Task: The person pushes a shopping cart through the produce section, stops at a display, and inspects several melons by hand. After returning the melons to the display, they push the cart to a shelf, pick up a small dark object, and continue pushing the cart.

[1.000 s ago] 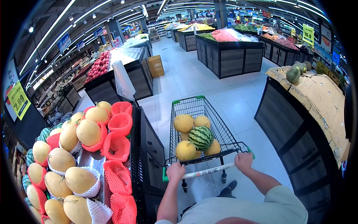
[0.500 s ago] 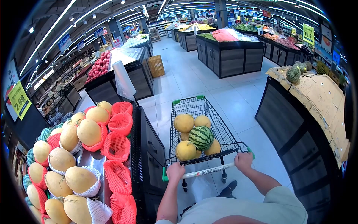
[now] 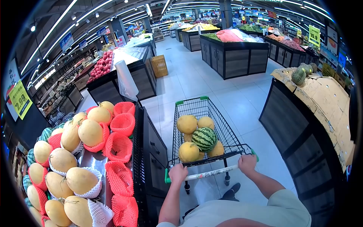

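Both my hands grip the handlebar of a shopping cart [image 3: 231, 132] with green corner pieces. My left hand [image 3: 178, 173] is wrapped round the bar's left end, and my right hand [image 3: 247, 163] closes on its right end. Inside the wire basket lie several yellow melons [image 3: 188, 152] and a striped green watermelon [image 3: 204, 139], which rests on top near the middle. The white handlebar [image 3: 211, 173] carries printed characters between my hands.
A melon display [image 3: 104, 166] stands close on the left, with yellow melons in red and white foam nets. To the right is a dark stand [image 3: 298, 140] topped with cardboard and spiky fruit [image 3: 298, 76]. Ahead, a tiled aisle [image 3: 181, 81] runs past produce stands and a yellow crate [image 3: 159, 66].
The view has shifted very slightly. My hands stay on the handlebar, and the cart with its fruit looks the same.
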A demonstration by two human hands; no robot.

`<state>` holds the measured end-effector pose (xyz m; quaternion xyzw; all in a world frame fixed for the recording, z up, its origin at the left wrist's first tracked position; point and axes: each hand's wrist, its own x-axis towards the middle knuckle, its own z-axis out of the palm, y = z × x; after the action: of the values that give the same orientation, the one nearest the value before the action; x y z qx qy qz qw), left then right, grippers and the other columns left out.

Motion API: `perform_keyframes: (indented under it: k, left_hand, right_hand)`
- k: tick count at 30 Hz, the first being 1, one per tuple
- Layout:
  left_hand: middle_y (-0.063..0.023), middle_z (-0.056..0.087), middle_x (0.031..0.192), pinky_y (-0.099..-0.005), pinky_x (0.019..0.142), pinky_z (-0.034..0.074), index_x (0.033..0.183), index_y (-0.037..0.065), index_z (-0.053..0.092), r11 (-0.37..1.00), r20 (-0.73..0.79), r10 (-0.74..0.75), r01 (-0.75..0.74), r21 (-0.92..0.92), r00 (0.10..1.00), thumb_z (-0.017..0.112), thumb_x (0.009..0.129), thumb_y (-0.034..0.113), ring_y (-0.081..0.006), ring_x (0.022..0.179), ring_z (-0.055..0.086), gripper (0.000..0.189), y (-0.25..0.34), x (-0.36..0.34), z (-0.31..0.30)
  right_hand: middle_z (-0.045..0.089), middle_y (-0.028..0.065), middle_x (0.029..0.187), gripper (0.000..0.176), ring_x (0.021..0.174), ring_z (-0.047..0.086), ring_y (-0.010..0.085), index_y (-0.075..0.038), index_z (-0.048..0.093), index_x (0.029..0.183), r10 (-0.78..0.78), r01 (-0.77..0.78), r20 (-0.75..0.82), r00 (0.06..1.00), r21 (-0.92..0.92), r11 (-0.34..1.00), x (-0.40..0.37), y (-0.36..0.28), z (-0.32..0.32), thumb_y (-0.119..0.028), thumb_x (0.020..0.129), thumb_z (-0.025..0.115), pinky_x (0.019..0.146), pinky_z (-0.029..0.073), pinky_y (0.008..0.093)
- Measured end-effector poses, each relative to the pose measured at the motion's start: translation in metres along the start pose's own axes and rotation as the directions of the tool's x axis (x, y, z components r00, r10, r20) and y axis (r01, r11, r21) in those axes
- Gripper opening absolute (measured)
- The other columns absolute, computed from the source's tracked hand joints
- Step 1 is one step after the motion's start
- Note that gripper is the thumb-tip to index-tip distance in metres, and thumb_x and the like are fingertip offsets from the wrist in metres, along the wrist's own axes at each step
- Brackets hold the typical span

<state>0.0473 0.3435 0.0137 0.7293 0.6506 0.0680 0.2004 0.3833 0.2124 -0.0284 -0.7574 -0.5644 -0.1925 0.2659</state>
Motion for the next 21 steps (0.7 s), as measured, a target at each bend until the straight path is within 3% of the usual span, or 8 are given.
perform_keyframes:
  k: [21]
  left_hand:
    - [-0.0167, 0.071, 0.092, -0.0467, 0.081, 0.052, 0.091, 0.007, 0.071, 1.000, -0.015, 0.003, -0.004, -0.027, 1.000, 0.063, 0.086, 0.037, -0.0357, 0.093, 0.067, 0.032, 0.0001, -0.0015, -0.0008]
  right_hand:
    - [0.057, 0.0069, 0.055, 0.021, 0.058, 0.056, 0.0286, -0.012, 0.057, 0.055, 0.009, -0.009, -0.001, 1.000, -0.005, 1.000, -0.0015, 0.0020, 0.0033, -0.019, 0.074, 0.060, 0.067, 0.038, 0.0450]
